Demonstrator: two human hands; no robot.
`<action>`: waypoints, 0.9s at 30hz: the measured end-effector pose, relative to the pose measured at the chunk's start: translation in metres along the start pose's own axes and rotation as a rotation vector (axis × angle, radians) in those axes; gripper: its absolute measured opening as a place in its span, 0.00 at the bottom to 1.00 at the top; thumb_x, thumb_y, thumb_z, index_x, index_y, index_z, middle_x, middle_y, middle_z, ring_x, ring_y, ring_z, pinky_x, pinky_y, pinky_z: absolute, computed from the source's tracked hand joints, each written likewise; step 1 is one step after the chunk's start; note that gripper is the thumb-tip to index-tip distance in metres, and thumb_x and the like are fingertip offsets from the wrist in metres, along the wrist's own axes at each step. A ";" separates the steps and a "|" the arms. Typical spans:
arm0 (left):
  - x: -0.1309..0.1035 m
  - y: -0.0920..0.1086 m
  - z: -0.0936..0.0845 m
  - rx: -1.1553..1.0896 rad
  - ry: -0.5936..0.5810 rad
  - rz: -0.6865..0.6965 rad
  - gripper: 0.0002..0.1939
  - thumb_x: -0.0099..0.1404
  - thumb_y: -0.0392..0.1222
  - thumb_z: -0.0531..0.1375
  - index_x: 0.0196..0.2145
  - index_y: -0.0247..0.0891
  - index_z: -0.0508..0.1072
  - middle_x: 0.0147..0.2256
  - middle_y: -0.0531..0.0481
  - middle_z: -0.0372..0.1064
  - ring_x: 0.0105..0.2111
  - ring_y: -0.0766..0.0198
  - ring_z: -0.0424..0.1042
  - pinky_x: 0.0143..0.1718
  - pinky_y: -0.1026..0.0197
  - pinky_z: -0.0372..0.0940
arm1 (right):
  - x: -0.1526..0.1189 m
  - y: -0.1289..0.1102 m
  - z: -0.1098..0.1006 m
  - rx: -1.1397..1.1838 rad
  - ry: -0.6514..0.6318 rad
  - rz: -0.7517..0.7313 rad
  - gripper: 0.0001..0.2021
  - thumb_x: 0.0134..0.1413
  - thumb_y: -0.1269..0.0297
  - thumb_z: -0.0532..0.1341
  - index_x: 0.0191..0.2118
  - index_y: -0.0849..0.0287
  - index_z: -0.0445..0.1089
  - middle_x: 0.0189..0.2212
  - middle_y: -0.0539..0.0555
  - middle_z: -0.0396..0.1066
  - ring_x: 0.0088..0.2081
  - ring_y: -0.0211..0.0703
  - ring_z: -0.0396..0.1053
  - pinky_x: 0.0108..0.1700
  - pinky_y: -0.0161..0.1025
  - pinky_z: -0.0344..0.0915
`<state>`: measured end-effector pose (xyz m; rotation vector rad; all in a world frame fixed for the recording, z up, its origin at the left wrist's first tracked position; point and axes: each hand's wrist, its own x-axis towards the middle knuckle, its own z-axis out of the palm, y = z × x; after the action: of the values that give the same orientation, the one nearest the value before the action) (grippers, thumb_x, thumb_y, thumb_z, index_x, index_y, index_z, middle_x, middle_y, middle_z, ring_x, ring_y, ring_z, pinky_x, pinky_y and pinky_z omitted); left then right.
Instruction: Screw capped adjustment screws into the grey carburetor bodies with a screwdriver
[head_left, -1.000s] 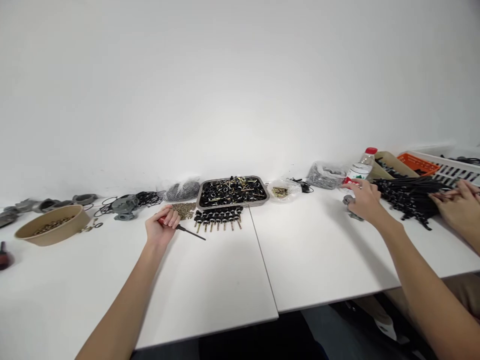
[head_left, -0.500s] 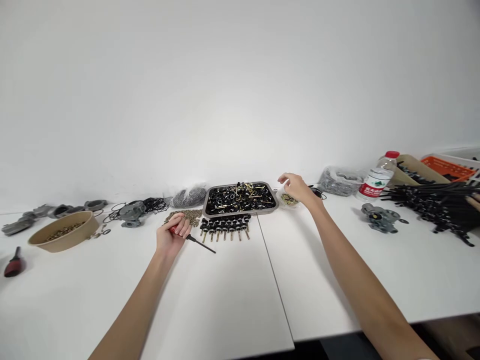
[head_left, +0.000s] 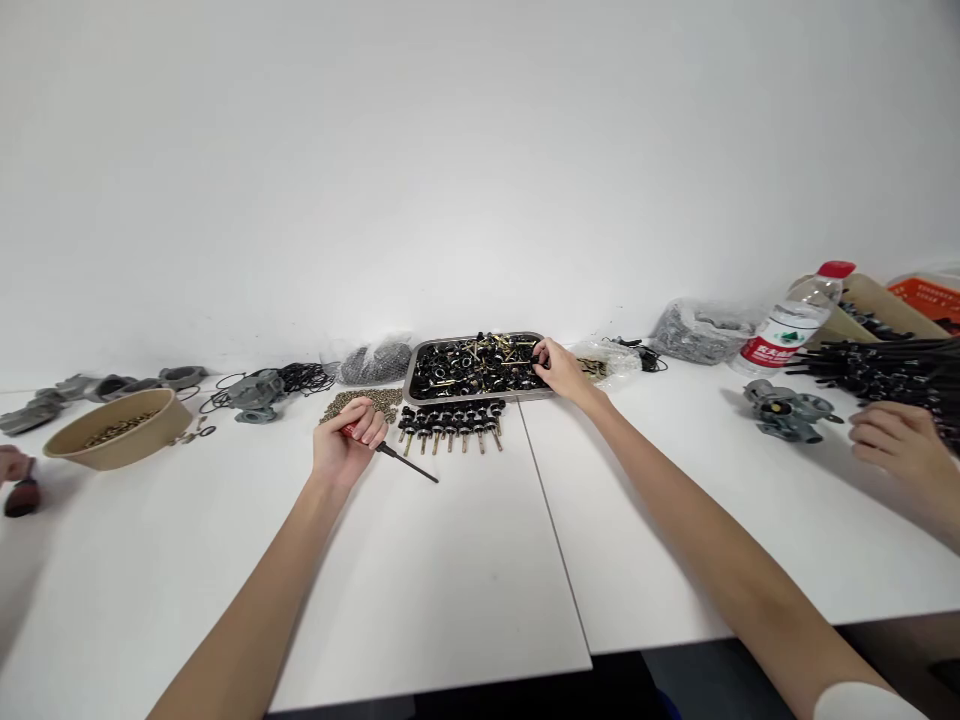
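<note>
My left hand (head_left: 350, 440) is closed round the red handle of a screwdriver (head_left: 409, 464), its dark shaft pointing right and down above the white table. My right hand (head_left: 562, 370) is at the right end of a metal tray (head_left: 407, 378), thumb and fingers curled but apart over the black and brass parts (head_left: 480, 368) piled in it. I see nothing held between those fingers. In front of the tray stand rows of black-headed parts with brass stems (head_left: 450, 428). Small brass pieces (head_left: 360, 404) lie in a heap beyond my left hand.
A tan bowl (head_left: 169, 432) of brass pieces and a grey metal casting (head_left: 259, 393) are on the left. To the right are a clear bag (head_left: 619, 362), a water bottle (head_left: 795, 318), another casting (head_left: 787, 410) and black rods (head_left: 885, 375). Other people's hands (head_left: 900, 450) show at both sides.
My right hand has moved left from the clear bag to the tray's right end. My left hand still grips the screwdriver. A co-worker's hand now reaches toward the right casting; another touches the red-handled tool at far left.
</note>
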<state>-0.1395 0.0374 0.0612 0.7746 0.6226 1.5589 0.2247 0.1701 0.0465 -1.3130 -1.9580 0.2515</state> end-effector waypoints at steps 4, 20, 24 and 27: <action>0.001 -0.001 -0.002 0.001 0.008 -0.013 0.05 0.55 0.28 0.57 0.29 0.32 0.72 0.14 0.56 0.42 0.16 0.69 0.48 0.16 0.66 0.48 | -0.002 0.003 0.009 0.012 0.072 0.038 0.10 0.52 0.71 0.59 0.42 0.58 0.68 0.38 0.54 0.66 0.35 0.44 0.65 0.44 0.43 0.62; -0.010 -0.013 0.028 0.517 -0.167 -0.097 0.11 0.56 0.38 0.67 0.38 0.32 0.78 0.33 0.41 0.71 0.32 0.60 0.69 0.32 0.61 0.64 | 0.009 -0.037 -0.043 0.341 0.153 0.120 0.09 0.50 0.62 0.64 0.36 0.60 0.72 0.43 0.57 0.73 0.39 0.45 0.70 0.47 0.46 0.67; -0.020 -0.033 0.036 0.955 -0.463 -0.053 0.11 0.53 0.39 0.70 0.36 0.38 0.81 0.31 0.42 0.74 0.27 0.60 0.67 0.27 0.62 0.58 | 0.007 -0.067 -0.068 0.494 -0.034 0.066 0.12 0.50 0.58 0.66 0.38 0.60 0.74 0.37 0.56 0.76 0.37 0.44 0.73 0.41 0.43 0.71; -0.027 -0.050 0.038 1.175 -0.554 0.126 0.06 0.54 0.37 0.69 0.32 0.41 0.80 0.30 0.46 0.72 0.28 0.60 0.66 0.29 0.61 0.57 | 0.001 -0.090 -0.072 0.596 -0.214 0.033 0.11 0.50 0.59 0.68 0.37 0.59 0.75 0.35 0.55 0.76 0.35 0.43 0.74 0.40 0.42 0.72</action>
<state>-0.0770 0.0152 0.0435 2.0557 1.0661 0.8833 0.2090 0.1134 0.1458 -0.9486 -1.8241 0.9453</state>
